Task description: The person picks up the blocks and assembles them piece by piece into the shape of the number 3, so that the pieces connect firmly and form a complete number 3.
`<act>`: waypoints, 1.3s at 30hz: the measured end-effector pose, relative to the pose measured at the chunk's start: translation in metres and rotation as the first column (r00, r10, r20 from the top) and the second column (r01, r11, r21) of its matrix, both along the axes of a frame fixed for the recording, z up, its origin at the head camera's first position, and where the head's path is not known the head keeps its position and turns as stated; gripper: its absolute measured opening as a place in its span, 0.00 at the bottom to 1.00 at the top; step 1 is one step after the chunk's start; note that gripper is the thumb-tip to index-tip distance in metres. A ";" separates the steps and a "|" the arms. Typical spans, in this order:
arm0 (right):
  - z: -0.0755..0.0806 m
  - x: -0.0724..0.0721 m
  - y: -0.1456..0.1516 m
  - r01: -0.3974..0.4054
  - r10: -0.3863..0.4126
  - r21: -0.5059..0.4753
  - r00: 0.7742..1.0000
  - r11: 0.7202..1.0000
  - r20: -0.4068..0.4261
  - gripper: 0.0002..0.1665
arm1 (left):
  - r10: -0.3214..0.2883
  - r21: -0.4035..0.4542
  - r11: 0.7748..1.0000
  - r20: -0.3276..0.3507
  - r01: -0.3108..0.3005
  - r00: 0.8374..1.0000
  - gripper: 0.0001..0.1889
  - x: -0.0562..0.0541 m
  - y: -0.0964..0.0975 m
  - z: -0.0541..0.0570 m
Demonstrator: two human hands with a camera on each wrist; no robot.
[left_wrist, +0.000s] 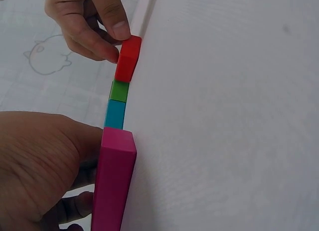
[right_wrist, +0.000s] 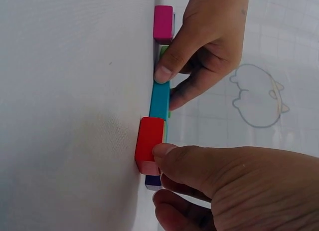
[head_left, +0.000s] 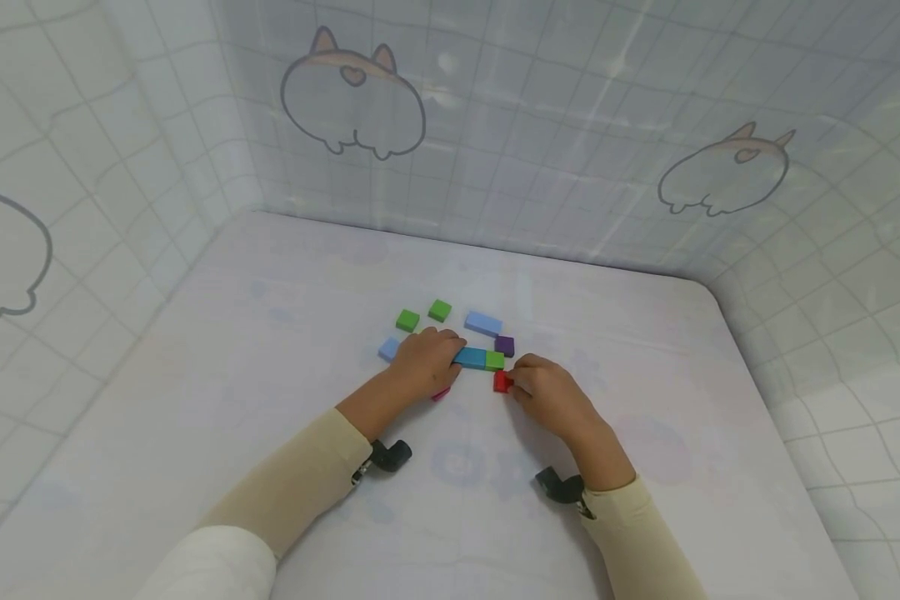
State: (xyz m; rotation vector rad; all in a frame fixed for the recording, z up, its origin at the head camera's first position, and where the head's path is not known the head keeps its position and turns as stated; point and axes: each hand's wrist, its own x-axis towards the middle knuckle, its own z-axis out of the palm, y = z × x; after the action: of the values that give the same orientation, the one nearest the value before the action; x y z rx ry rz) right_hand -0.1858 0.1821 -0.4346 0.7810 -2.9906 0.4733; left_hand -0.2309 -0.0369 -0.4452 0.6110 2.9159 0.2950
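My left hand pinches a long teal block between thumb and fingers, flat on the white surface. A small green block sits against the teal block's right end. With thumb and fingertips my right hand pinches a red block just on the near side of that green one. In the left wrist view a magenta block stands close beside the left hand, which partly covers it in the head view. A dark purple block lies just beyond the green one.
Two loose green blocks, one farther left than the other, lie beyond the left hand. A light blue block rests behind the teal one; another is partly hidden left of the left hand. White fabric walls enclose the surface.
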 end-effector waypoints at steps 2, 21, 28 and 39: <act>-0.001 0.000 0.000 0.005 -0.005 0.001 1.000 1.000 -0.006 0.14 | -0.002 0.004 1.000 -0.004 0.002 1.000 0.25 0.000 0.000 0.000; -0.004 -0.001 0.000 0.010 -0.010 0.006 1.000 1.000 -0.030 0.15 | 0.002 0.008 1.000 -0.022 -0.001 1.000 0.25 -0.002 0.000 -0.008; -0.006 -0.001 0.000 0.021 -0.021 -0.001 0.999 1.000 -0.041 0.13 | 0.001 0.009 1.000 -0.019 0.000 1.000 0.25 -0.001 -0.001 -0.007; -0.007 0.000 -0.001 0.128 -0.129 -0.050 0.991 0.991 -0.024 0.10 | 0.001 0.010 1.000 -0.005 -0.001 1.000 0.26 0.000 0.000 -0.006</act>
State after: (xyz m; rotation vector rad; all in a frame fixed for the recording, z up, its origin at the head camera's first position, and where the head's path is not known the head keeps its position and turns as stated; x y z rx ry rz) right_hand -0.1859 0.1812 -0.4416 0.5819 -2.9678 0.5229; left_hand -0.2311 -0.0368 -0.4507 0.6124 2.9214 0.3082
